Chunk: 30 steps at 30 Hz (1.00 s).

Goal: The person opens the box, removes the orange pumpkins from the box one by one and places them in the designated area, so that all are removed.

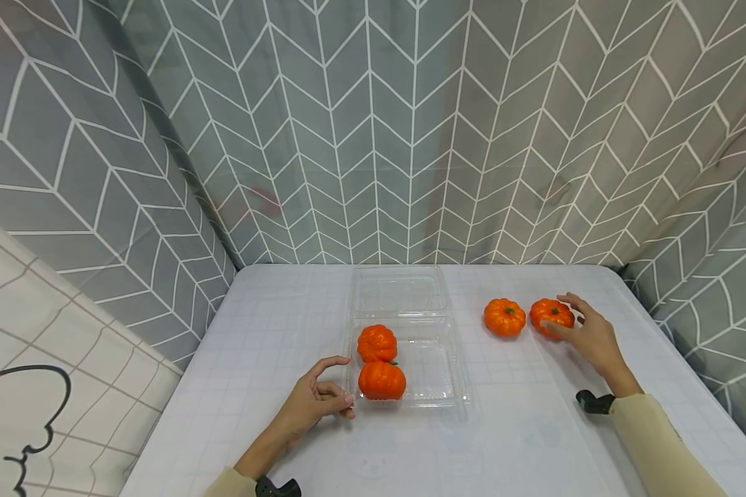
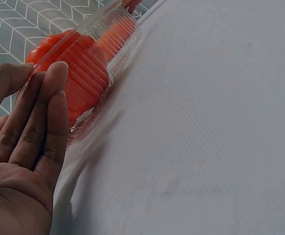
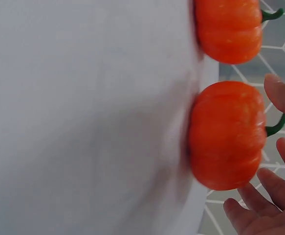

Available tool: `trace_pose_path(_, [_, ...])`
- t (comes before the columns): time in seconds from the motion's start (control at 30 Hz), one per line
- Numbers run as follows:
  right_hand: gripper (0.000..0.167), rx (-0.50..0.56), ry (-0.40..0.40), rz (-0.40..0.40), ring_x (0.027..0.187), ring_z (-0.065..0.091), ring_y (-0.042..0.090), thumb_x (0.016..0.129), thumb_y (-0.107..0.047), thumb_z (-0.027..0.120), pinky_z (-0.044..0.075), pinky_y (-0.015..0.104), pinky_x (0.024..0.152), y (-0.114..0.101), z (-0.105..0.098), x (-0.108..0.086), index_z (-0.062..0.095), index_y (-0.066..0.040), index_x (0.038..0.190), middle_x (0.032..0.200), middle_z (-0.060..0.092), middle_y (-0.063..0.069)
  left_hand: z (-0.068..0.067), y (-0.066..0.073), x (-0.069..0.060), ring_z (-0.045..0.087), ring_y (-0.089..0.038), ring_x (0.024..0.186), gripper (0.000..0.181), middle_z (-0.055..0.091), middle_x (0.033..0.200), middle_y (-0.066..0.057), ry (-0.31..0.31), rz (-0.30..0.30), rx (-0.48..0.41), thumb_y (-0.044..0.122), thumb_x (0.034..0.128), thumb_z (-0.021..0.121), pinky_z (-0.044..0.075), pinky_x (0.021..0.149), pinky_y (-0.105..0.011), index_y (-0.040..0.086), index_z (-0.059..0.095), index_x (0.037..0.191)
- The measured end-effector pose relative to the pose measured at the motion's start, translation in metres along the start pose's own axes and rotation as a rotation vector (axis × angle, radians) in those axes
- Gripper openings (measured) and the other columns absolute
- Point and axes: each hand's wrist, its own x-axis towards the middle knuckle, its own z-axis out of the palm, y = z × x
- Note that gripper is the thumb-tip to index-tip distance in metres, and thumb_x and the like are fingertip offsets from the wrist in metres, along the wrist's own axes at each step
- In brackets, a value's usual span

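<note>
Pumpkins (image 1: 382, 382), two of them, sit in the left half of the clear container (image 1: 432, 373); its lid (image 1: 400, 291) lies open toward the far edge of the surface (image 1: 273, 310). Your left hand (image 1: 317, 400) pinches the container's left rim. Toward the far right corner, your right hand (image 1: 589, 339) has its fingers apart around the outer pumpkin (image 1: 543, 317), beside another pumpkin (image 1: 504, 317); contact is unclear. Only your right wrist view shows their curved stems (image 3: 277, 127) side-on.
</note>
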Motion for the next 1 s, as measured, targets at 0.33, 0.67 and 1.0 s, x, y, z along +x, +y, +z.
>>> trace_pose_path(0.33, [0.069,0.031,0.077,-0.054,0.133,0.042,0.056,0.096,-0.037,0.075,0.041,0.069,0.102,-0.026,-0.004,-0.006,0.049,0.0,0.148,0.152,0.04,0.033,0.0,0.0,0.0,0.076,-0.03,0.079,0.071,0.074,0.09,-0.02,-0.003,0.003,0.004,0.005,0.0943,0.075,0.059,0.088,-0.045,0.013,0.038,0.154])
trace_pose_path(0.67, [0.056,0.052,0.089,-0.165,0.121,0.057,0.05,0.093,-0.021,0.08,0.047,0.063,0.099,-0.062,0.01,-0.014,0.056,-0.003,0.14,0.136,0.054,0.03,0.0,0.0,-0.001,0.076,-0.03,0.079,0.072,0.074,0.09,-0.018,0.0,0.001,0.008,0.005,0.094,0.076,0.059,0.088,-0.045,0.012,0.037,0.154])
trace_pose_path(1.0, [0.051,0.102,0.059,-0.327,0.123,0.059,0.04,0.09,-0.017,0.083,0.048,0.052,0.099,-0.086,0.03,-0.019,0.062,-0.003,0.134,0.136,0.059,0.019,-0.001,0.0,0.0,0.076,-0.031,0.08,0.071,0.074,0.09,-0.019,0.001,-0.008,0.003,0.006,0.0937,0.076,0.059,0.088,-0.044,0.014,0.039,0.153])
